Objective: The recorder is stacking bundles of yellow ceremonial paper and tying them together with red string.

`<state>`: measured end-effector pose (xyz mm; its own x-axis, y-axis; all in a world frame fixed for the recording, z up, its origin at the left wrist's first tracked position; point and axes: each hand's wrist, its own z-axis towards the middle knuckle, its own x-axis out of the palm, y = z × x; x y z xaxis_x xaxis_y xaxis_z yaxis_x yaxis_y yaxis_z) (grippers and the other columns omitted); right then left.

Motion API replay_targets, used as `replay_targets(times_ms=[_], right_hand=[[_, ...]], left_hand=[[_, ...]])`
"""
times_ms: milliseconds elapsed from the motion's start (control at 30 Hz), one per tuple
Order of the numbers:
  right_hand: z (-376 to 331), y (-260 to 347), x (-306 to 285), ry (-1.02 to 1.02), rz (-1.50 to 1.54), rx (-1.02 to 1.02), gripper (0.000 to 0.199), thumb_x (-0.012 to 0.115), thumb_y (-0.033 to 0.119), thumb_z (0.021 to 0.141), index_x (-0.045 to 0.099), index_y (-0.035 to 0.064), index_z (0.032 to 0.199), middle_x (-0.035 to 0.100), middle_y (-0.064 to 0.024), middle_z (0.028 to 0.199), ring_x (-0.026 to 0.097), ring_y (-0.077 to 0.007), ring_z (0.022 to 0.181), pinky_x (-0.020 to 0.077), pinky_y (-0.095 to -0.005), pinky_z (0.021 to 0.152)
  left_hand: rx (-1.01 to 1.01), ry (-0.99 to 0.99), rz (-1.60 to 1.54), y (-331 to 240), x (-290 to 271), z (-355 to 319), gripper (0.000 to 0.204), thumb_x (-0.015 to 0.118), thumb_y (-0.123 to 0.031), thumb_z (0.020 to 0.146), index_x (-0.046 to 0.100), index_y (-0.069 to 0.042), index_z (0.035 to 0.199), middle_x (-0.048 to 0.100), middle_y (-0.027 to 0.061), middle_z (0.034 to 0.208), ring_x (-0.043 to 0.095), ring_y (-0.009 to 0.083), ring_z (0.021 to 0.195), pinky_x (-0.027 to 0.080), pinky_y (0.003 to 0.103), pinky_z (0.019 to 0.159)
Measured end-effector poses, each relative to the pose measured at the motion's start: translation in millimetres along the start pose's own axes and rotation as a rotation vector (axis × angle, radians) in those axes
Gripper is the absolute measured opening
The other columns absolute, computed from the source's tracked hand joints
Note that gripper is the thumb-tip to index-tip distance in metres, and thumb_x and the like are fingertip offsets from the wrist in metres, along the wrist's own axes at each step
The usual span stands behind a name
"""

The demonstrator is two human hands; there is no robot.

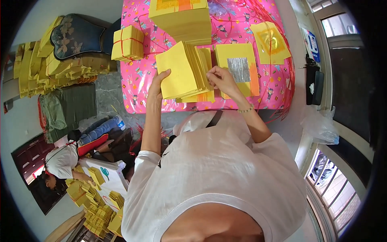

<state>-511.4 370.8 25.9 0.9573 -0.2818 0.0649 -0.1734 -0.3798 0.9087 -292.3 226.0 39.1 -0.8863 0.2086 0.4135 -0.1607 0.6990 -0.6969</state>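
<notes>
Grips a fanned stack of rectangular yellow paper sheets [177,72] at its left side with the left hand [155,85], lengthwise near to far above a glossy pink patterned worktop [139,94]; holds the right hand [222,78], fingers bent, at the loose right edges, unable to tell whether pinching.

Sheets [177,72] look matt paper, tablecloth [133,89] glossy plastic.

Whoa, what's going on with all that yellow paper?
A person's left hand holds a stack of yellow paper above a pink tablecloth. The right hand is curled by the stack's fanned-out edges. To the left sits a yellow bundle tied with red string; to the right lies yellow paper with a silver square.
</notes>
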Motion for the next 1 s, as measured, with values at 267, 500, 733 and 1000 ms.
replay_targets(times_ms=[267, 500, 733, 1000], right_hand=[[0.8, -8.9, 9.5, -0.04, 0.061, -0.065, 0.013, 0.061, 0.013, 0.087, 0.056, 0.001, 0.087, 0.059, -0.0017, 0.071, 0.055, -0.0056, 0.063, 0.0437, -0.0209, 0.051], [3.0, -10.6, 17.0, -0.184, -0.257, -0.197, 0.013, 0.063, 0.01, 0.083, 0.054, 0.0019, 0.087, 0.057, -0.0005, 0.068, 0.052, -0.0061, 0.058, 0.0437, -0.0226, 0.052], [4.3, -9.0, 22.5, -0.258, -0.349, -0.209, 0.019, 0.066, 0.015, 0.077, 0.057, 0.0014, 0.086, 0.064, -0.0103, 0.069, 0.063, -0.0199, 0.063, 0.0485, -0.0323, 0.058], [5.7, -15.0, 17.4, -0.188, -0.259, -0.158, 0.017, 0.065, 0.013, 0.079, 0.056, 0.0017, 0.088, 0.063, -0.009, 0.071, 0.061, -0.017, 0.064, 0.0479, -0.0306, 0.058]], left_hand=[[0.011, 0.093, -0.089, 7.7, -12.0, -2.0, 0.055, 0.067, -0.013, 0.079, 0.043, 0.001, 0.126, 0.059, 0.0135, 0.113, 0.062, 0.0241, 0.098, 0.054, 0.036, 0.082], [0.009, 0.123, -0.126, 6.5, -19.5, -13.0, 0.048, 0.065, -0.021, 0.081, 0.05, 0.005, 0.119, 0.063, 0.0158, 0.106, 0.065, 0.0253, 0.092, 0.055, 0.035, 0.081], [0.039, 0.112, -0.106, 3.9, -13.8, -14.9, 0.048, 0.065, -0.022, 0.082, 0.051, 0.006, 0.119, 0.063, 0.0161, 0.106, 0.065, 0.0246, 0.093, 0.055, 0.034, 0.079], [-0.006, 0.161, -0.109, 4.8, -14.4, -5.7, 0.048, 0.064, -0.016, 0.083, 0.047, 0.004, 0.123, 0.061, 0.0146, 0.11, 0.064, 0.0232, 0.095, 0.055, 0.035, 0.08]])
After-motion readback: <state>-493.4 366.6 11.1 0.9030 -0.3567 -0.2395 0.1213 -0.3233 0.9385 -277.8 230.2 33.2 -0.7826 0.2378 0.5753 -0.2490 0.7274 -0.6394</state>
